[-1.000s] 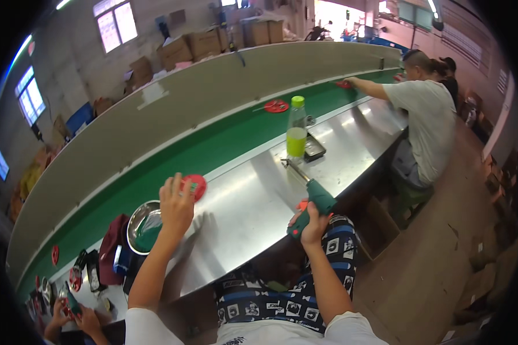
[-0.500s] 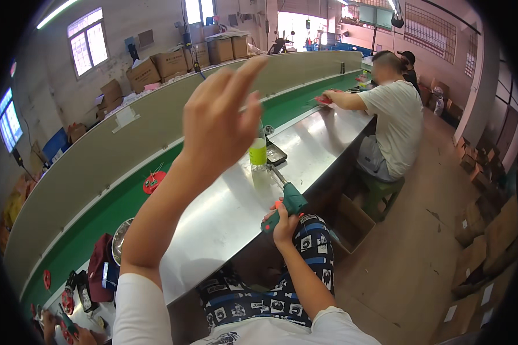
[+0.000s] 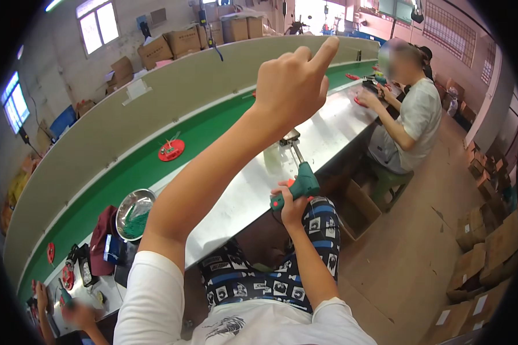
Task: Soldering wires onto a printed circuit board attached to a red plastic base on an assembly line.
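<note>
Left hand: the left hand [image 3: 296, 77] is raised high in front of the camera, forearm slanting up from the lower left; the fingers are loosely curled and the index finger sticks out. It grips nothing.
Right hand: the right hand [image 3: 290, 204] is wrapped around the grip of a green electric screwdriver [image 3: 298, 183], fingers closed tight on the handle at the near edge of the bench, above the person's patterned shorts.
Tool position: the screwdriver points away from the person, its slim metal bit reaching over the steel worktop [image 3: 236, 195]; whether the tip touches the surface cannot be told.
Handling: the tool looks rigid, hard-shelled and moderately heavy for one hand, weight mostly in the body. The pistol grip, where the hand already sits, seems the sound place to hold it; the thin bit would likely be a poor hold.
Belt: a green conveyor belt [image 3: 126, 178] runs beyond the worktop, carrying a red round disc [image 3: 171, 150] with small parts on it, well apart from both hands.
Bowl: a metal bowl [image 3: 133, 207] holding green pieces stands at the left of the worktop, beside a dark red cloth [image 3: 101, 238].
Co-worker: another person [image 3: 411, 121] in a pale shirt sits further along the line to the right, hands busy at the bench.
Surroundings: cardboard boxes [image 3: 181, 40] are stacked behind the curved barrier.
</note>
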The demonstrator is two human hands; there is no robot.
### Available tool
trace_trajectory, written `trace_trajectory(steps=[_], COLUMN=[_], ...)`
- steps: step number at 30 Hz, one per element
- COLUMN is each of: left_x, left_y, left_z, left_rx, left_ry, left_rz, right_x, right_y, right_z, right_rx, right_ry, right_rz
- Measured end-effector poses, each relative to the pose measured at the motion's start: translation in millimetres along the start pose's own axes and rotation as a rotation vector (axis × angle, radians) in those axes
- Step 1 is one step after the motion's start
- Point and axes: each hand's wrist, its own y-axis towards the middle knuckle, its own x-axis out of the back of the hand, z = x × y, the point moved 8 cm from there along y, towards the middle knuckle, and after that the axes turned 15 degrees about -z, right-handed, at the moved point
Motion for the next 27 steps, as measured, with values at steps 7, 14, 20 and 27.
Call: trace_trajectory(steps=[7,14,20,27], left_x=[41,0,80,167], left_y=[37,-25,12,82], left_z=[14,42,47,36], left_rx=[0.119,0.088,-0.129,-0.011], left_ry=[0.019,0.160,0.180,0.138], left_rz=[-0.076,0.417,-0.113,-0.087], right_x=[-10,-8,-12,4], right_y=[-16,-10,-15,-10], right_z=[0,-7,-32,-37], right_rx=[-0.422,-0.415,-0.455,-0.452], right_ry=[0.284,0.235,0.238,0.167], right_rz=[-0.114,-0.152,-0.104,-0.120])
